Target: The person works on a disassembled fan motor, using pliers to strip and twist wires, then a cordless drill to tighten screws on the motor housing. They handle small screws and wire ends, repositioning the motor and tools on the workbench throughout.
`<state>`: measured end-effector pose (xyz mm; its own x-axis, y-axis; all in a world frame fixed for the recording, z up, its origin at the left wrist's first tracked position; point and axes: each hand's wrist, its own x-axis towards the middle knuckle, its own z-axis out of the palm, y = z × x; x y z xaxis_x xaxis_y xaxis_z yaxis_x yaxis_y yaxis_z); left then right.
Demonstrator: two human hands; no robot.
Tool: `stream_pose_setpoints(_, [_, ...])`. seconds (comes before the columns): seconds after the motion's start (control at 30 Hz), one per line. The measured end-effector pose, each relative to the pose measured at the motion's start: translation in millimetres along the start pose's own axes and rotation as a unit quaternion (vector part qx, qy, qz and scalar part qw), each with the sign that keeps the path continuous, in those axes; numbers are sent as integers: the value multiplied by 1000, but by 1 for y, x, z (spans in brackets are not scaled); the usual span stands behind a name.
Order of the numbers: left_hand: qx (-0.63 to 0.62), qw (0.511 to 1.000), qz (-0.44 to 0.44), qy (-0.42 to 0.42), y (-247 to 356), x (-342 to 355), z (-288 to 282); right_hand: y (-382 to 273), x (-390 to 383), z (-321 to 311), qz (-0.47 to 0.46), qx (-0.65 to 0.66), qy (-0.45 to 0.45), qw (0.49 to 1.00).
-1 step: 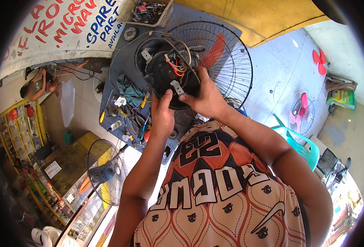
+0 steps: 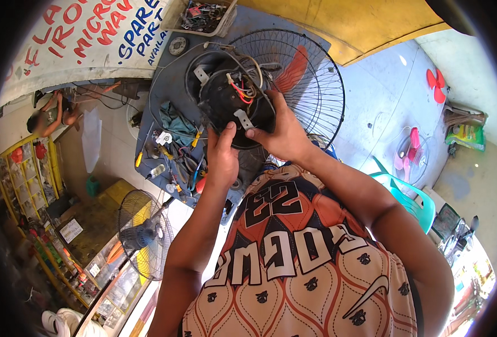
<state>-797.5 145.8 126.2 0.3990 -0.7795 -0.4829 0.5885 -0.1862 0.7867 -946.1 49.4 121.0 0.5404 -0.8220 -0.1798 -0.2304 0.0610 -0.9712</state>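
Observation:
A black fan motor housing (image 2: 215,90) is tilted open toward me, showing red, white and yellow wires (image 2: 240,90) and metal brackets (image 2: 243,119). My left hand (image 2: 223,154) grips its lower left edge with the thumb up. My right hand (image 2: 282,132) holds its right side, thumb near the lower bracket and fingers round the rim. Behind the housing lies a wire fan guard (image 2: 335,87) with a red blade (image 2: 293,70). Tools, small parts and a teal cloth (image 2: 175,126) lie to the left on the blue-grey worktop (image 2: 164,76).
A parts tray (image 2: 198,17) sits at the back. A standing fan (image 2: 139,236) is at lower left. A teal plastic chair (image 2: 417,202) and a pink-bladed fan (image 2: 414,149) are at right. A co-worker (image 2: 55,115) is far left, near yellow shelving (image 2: 29,174).

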Motion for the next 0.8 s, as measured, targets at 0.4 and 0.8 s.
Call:
stream_pose_setpoints(0.4, [198, 968, 141, -66, -19, 11, 29, 23, 7, -44, 19, 180, -96, 979])
stream_pose_setpoints(0.8, [273, 941, 195, -51, -22, 23, 50, 34, 3, -44, -83, 140, -16, 987])
